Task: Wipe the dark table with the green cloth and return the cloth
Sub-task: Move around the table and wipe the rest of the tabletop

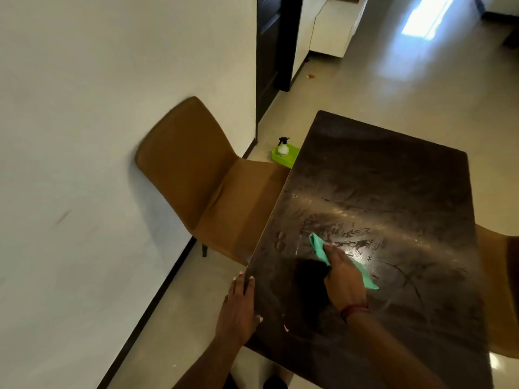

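The dark table point(387, 175) fills the right half of the view, its top streaked with wet smears. My right hand point(341, 273) lies flat on the green cloth point(318, 245) and presses it onto the table near the left side. The cloth sticks out ahead of the fingers and behind the hand on the right. My left hand point(238, 307) rests on the table's left edge, fingers lying along the rim and thumb on the top.
A brown chair point(196, 169) stands against the white wall, its seat tucked under the table's left edge. A lime-green tray point(289, 160) with a white spray bottle point(282, 147) sits on the floor beyond it. Another brown chair point(502, 290) is at the right.
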Tool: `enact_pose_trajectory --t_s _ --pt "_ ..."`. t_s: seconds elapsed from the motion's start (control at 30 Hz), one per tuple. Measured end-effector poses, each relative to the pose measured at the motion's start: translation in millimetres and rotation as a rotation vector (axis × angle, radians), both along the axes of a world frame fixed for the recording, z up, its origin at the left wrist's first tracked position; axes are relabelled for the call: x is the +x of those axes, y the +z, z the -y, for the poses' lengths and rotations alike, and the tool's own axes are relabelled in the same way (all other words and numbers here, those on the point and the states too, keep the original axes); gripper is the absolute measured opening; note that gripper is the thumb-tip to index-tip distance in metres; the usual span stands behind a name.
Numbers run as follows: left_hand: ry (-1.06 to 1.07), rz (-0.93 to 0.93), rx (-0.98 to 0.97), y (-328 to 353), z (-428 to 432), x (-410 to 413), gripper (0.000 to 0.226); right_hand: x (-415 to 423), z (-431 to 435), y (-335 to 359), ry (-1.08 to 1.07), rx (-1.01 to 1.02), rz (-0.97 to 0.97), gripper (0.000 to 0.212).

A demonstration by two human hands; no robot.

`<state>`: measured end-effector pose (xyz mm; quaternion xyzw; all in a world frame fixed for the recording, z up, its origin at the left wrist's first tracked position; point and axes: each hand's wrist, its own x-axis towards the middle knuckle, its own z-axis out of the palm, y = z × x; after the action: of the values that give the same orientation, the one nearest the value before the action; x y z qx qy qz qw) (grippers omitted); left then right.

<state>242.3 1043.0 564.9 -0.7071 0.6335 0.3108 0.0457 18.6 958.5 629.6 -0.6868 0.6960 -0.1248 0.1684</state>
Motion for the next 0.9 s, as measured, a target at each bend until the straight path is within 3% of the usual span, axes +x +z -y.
enact_pose_trajectory --t_s 0.3,0.4,0.5,0.7,0.8,0.87,0.9 --pt "-0.182 0.009 0.033 -7 27 -10 0.116 17 113 -44 0.085 0.077 -0.235 0.054" --pt "-0.246 0.002 0.073 -15 40 -9 0.124 26 141 -57 0.003 0.06 -0.222 0.052" --pt "-0.267 0.028 0.138 -19 42 -10 0.12 43 149 -70 -0.059 0.171 -0.173 0.051" --pt "-0.242 0.102 0.216 -18 53 -25 0.096 110 110 -94 0.42 0.198 -0.216 0.056" --pt "-0.248 0.111 0.268 -15 57 -27 0.099 92 117 -93 0.683 0.184 -0.231 0.053" --pt "-0.269 0.106 0.273 -18 57 -21 0.109 58 135 -93 0.735 0.155 -0.189 0.05" --pt "-0.283 0.097 0.278 -18 57 -19 0.112 37 146 -92 0.654 0.159 -0.159 0.049"
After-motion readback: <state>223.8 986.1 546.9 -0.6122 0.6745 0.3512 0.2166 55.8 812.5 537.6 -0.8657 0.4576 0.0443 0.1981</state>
